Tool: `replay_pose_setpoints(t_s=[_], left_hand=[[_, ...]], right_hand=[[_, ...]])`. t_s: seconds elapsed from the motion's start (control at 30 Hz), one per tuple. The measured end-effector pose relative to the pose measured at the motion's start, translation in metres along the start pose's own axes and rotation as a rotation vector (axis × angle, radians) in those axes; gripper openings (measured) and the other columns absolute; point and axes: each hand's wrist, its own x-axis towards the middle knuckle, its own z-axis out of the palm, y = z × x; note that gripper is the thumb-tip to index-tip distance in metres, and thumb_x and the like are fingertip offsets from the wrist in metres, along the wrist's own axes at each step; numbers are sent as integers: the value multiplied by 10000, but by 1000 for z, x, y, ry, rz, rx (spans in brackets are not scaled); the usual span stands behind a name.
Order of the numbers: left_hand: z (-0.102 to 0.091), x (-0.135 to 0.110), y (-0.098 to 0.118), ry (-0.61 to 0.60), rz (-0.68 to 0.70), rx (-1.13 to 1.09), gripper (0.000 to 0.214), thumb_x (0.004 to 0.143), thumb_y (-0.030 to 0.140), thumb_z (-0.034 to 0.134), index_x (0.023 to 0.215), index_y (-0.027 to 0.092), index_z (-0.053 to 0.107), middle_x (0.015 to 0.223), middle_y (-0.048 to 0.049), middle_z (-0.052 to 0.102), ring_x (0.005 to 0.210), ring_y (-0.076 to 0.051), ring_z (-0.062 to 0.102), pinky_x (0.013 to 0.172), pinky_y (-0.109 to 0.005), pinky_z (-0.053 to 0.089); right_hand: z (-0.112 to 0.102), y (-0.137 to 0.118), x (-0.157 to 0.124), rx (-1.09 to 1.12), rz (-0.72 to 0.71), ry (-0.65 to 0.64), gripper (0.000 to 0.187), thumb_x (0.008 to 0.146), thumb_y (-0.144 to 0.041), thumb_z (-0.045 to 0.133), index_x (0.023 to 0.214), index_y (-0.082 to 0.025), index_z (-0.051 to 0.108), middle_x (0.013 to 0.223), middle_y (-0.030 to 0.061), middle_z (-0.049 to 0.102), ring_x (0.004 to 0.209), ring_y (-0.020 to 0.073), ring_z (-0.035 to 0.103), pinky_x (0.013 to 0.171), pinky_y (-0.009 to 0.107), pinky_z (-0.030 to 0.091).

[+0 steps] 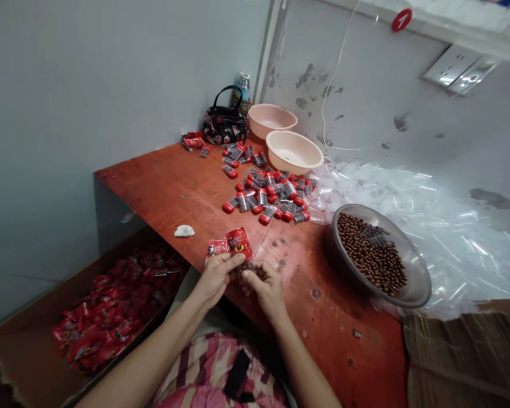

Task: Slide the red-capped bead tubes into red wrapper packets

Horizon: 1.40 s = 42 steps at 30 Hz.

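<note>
Bare forearms (pixel 165 345), pink striped clothing (pixel 204 362), black strap (pixel 237 374)

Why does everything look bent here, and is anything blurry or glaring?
Head view: the wide lens bows the table and the wall corner; toward the lower left it blurs the packets in the cardboard box; the clear bags glare white; the left hand, right hand and red packet are sharp.

Likely small packing workshop: heaped red sachets (pixel 267 195), carton (pixel 21 351), peeling wall (pixel 365 96).
</note>
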Motion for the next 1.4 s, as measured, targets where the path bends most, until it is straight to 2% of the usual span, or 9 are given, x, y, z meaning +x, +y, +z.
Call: replay_pose_setpoints(t_s=[0.17, 0.4, 0.67, 0.87, 0.93, 1.03, 1.17, 1.3, 1.4], left_hand=[[1, -4, 1, -89, -32, 80, 209, 726, 272, 584, 631, 88, 602, 544, -62, 609, 470, -174, 570, 534, -342, 479], [-8, -3, 2, 106, -30, -82, 165, 672, 246, 648, 710, 85, 649, 671, -57, 638, 600, -136, 579, 615, -281, 491], [-14, -27, -7, 71, -39, -82, 147, 676, 216, 650, 680, 69, 652, 668, -74, 654, 629, -138, 597, 674, -265, 489], [-63, -53, 18, 461, 212, -183, 341, 724, 425, 561, 871, 121, 616, 951, -140, 660, 908, -242, 603, 810, -386, 470], [-80, -53, 27, 557, 262, 20, 422, 738, 458, 523, 987, 123, 582, 981, -152, 647, 902, -260, 605, 800, -427, 469], [-100, -35, 38, 665, 471, 628, 453, 742, 420, 528, 1111, 157, 540, 1154, -131, 565, 1027, -276, 535, 895, -455, 392], [-120, 5, 47, 652, 710, 1422, 434, 771, 363, 498, 1156, 164, 523, 1352, -116, 354, 1255, -299, 245, 1011, -481, 179], [-133, 20, 48, 636, 761, 1621, 265, 806, 280, 458, 996, 209, 627, 1249, -96, 492, 1234, -277, 298, 999, -493, 172], [-118, 14, 42, 630, 891, 1576, 200, 763, 273, 532, 912, 229, 657, 1223, -83, 520, 1239, -279, 291, 1012, -485, 142]], right_hand=[[-4, 7, 7, 207, 103, -7, 183, 663, -260, 670, 711, -139, 541, 496, -29, 588, 330, 67, 484, 310, 149, 361], [-4, 4, -3, 202, 51, -54, 226, 674, -233, 667, 866, -147, 586, 699, 15, 652, 591, 116, 606, 591, 238, 507], [17, 4, 6, 191, 82, -7, 176, 642, -212, 685, 709, -160, 530, 535, -47, 581, 427, 78, 537, 424, 170, 428], [25, 2, 8, 133, 90, -121, 153, 688, -242, 642, 753, -159, 531, 513, -34, 589, 414, 86, 532, 409, 174, 410], [21, 1, 10, 97, 59, -109, 144, 717, -274, 614, 736, -157, 532, 524, -31, 581, 418, 85, 536, 408, 176, 411], [14, 2, 13, 61, 46, -93, 157, 734, -297, 592, 719, -153, 531, 542, -29, 573, 409, 80, 532, 391, 173, 405], [5, 2, 13, 7, 52, -84, 157, 737, -300, 585, 727, -153, 532, 579, -23, 582, 423, 78, 535, 382, 164, 395], [-5, 3, 10, -40, 37, -64, 156, 757, -301, 563, 720, -152, 538, 612, -9, 602, 444, 71, 526, 414, 166, 398], [-11, 4, 10, -50, 58, -53, 163, 764, -305, 555, 716, -150, 538, 629, 4, 621, 450, 71, 518, 427, 170, 393]])
